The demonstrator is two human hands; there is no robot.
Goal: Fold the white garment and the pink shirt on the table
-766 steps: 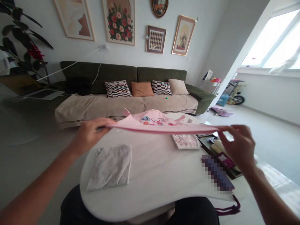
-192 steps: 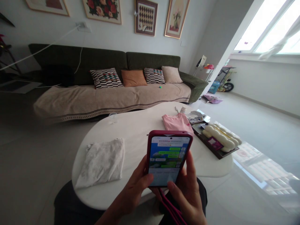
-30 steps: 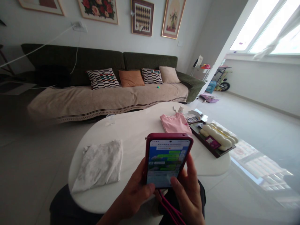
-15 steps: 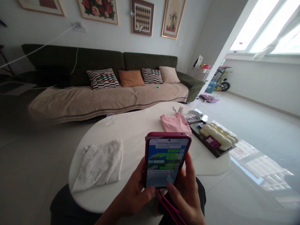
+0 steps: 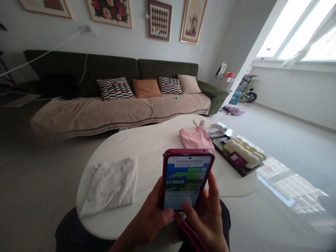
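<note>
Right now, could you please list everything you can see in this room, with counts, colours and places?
phone: one, dark red case, screen lit, held over the table's near edge
table: one, white, rounded, in front
folded cloth: one, pale grey, table's left
folded shirt: one, pink, table's far right
tray: one, dark, table's right edge, holds cream-coloured padded items
cup: one, clear, table's far left
sofa: one, dark green, beige cover, along the wall
cushions: four, two black-and-white, one orange, one beige
pictures: four, framed, on the wall
left hand: grips the phone
right hand: grips the phone, thumb on screen
</note>
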